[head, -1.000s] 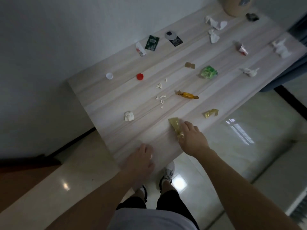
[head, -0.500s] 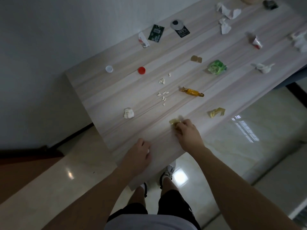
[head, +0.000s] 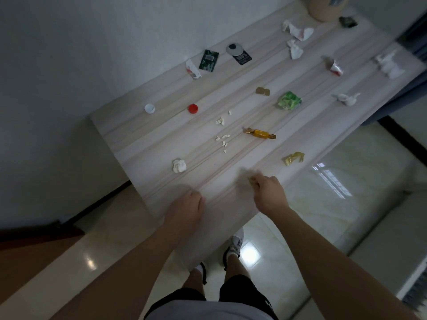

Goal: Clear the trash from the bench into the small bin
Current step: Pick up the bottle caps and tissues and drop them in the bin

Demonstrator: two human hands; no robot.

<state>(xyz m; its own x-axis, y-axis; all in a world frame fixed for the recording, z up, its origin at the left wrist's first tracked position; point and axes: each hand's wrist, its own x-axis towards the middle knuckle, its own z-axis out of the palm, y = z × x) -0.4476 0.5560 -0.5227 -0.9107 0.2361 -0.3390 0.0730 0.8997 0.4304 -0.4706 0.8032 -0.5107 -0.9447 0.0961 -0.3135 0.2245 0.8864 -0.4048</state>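
Note:
The pale wood bench [head: 159, 137] is strewn with trash. My right hand [head: 269, 194] is a closed fist just above the near end; the gold wrapper it took is hidden inside. My left hand [head: 186, 207] rests on the near edge with fingers curled under, and whether it holds anything is hidden. Close by lie a white paper ball [head: 179, 165], white crumbs [head: 223, 137], a gold candy [head: 261, 133] and a yellow wrapper [head: 294, 158]. The tan bin [head: 323, 8] stands at the far end.
Further along lie a white cap [head: 149, 108], a red cap [head: 192, 109], a green wrapper [head: 288, 101], a dark green packet [head: 208, 60] and several tissues [head: 298, 31]. A wall runs along the left. Glossy floor lies right of the bench.
My right hand closed over the gold wrapper at the near end and lifted it off the bench. My left hand stayed resting on the edge.

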